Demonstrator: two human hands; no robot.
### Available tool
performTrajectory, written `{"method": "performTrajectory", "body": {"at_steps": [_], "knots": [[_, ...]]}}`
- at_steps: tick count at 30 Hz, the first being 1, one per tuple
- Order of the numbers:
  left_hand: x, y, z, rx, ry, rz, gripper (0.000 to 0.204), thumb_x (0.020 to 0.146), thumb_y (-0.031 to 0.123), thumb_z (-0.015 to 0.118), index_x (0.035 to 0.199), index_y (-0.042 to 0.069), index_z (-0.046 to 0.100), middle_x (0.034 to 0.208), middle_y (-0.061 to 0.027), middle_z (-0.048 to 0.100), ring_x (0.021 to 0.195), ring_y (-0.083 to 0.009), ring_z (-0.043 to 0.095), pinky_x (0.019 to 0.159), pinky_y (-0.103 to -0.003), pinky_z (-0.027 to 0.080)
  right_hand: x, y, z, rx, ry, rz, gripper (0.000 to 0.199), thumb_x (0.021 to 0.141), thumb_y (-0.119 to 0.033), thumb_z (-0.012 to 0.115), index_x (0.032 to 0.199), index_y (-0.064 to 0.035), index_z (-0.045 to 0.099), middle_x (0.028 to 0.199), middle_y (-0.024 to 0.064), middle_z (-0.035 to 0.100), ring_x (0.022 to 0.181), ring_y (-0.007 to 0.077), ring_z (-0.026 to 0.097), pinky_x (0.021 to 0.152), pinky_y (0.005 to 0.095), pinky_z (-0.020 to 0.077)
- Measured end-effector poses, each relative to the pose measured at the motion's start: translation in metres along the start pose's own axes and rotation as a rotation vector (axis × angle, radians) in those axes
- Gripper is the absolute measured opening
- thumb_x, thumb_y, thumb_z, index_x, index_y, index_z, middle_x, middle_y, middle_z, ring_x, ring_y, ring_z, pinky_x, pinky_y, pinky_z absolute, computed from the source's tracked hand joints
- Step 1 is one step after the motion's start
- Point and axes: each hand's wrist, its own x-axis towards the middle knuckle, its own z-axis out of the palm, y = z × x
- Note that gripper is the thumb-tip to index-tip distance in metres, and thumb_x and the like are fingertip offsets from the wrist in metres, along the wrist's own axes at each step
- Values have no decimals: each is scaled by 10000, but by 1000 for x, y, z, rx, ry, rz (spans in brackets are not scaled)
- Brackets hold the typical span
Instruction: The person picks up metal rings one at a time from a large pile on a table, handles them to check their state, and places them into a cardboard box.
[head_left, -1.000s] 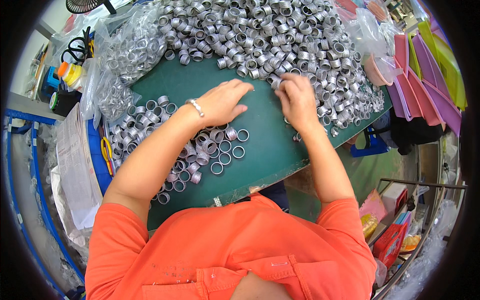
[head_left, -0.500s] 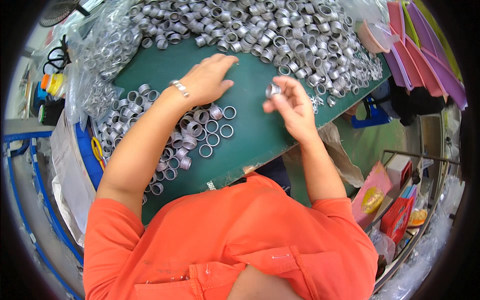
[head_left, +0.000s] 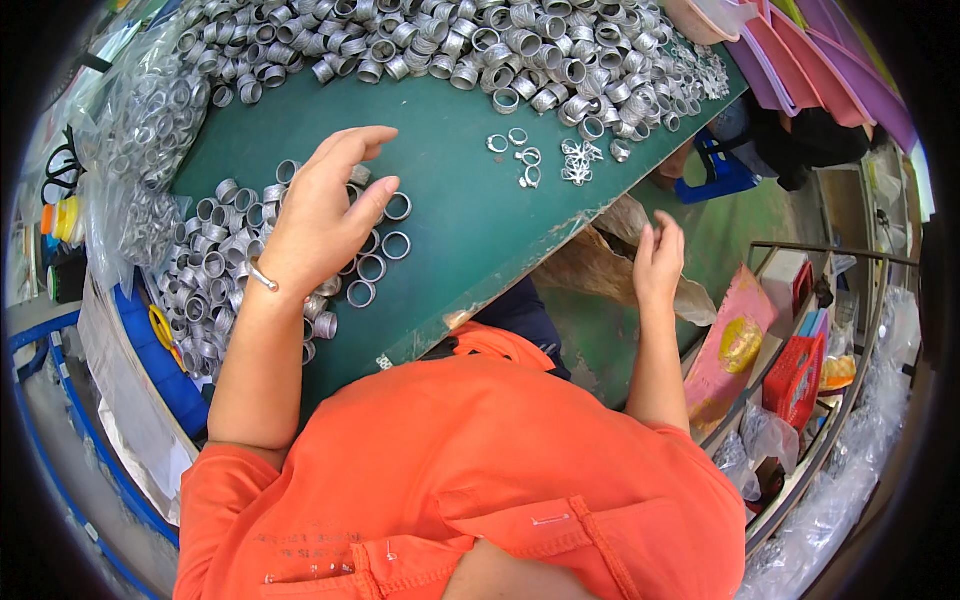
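Note:
On the green table (head_left: 455,200), my left hand (head_left: 335,205) hovers over the near pile of silver-grey metal rings (head_left: 210,265). Its fingers are stretched out and the thumb stands apart, with nothing held. A few thin single rings (head_left: 371,268) lie beside that pile. My right hand (head_left: 660,262) is past the table's right edge, above crumpled brown paper (head_left: 590,268). Its fingers are loosely bent, and no ring shows in them. Several small rings (head_left: 530,157) and cut-out openwork metal pieces (head_left: 578,163) lie between the hands, farther back.
A large heap of metal rings (head_left: 530,45) covers the table's back. Clear bags of rings (head_left: 150,140) stand at the left, near yellow-handled scissors (head_left: 163,330). A pink bowl (head_left: 700,20) is at the back right. A red basket (head_left: 797,383) sits on the right-hand shelf.
My right hand has dropped back beyond the table edge, and the ring in its fingers no longer shows. My left hand has shifted left. The view has moved, uncovering small rings and openwork pieces.

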Motion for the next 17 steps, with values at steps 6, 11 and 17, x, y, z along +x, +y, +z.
{"method": "performTrajectory", "body": {"at_steps": [6, 11, 17], "knots": [[-4, 3, 10, -31, -30, 70, 354, 814, 47, 628, 1159, 10, 558, 1118, -135, 580, 1020, -244, 582, 877, -328, 460, 70, -109, 38, 322, 63, -463, 100, 794, -8, 597, 883, -33, 636, 785, 110, 560, 747, 291, 565, 678, 369, 464], [-14, 5, 10, -41, -22, 99, 327, 813, 29, 618, 1136, 9, 565, 1104, -120, 588, 973, -226, 600, 827, -310, 484, 95, -158, 79, -63, -96, -611, 96, 711, -112, 701, 785, -59, 670, 773, 89, 558, 761, 284, 566, 675, 412, 455], [-25, -5, 16, -395, 19, -216, 247, 888, 36, 556, 1133, 46, 582, 1112, -88, 591, 937, -213, 612, 824, -279, 496, 71, -154, 72, 810, -468, -130, 79, 793, -95, 714, 850, -41, 704, 1012, 79, 618, 835, 243, 606, 752, 310, 496]]}}
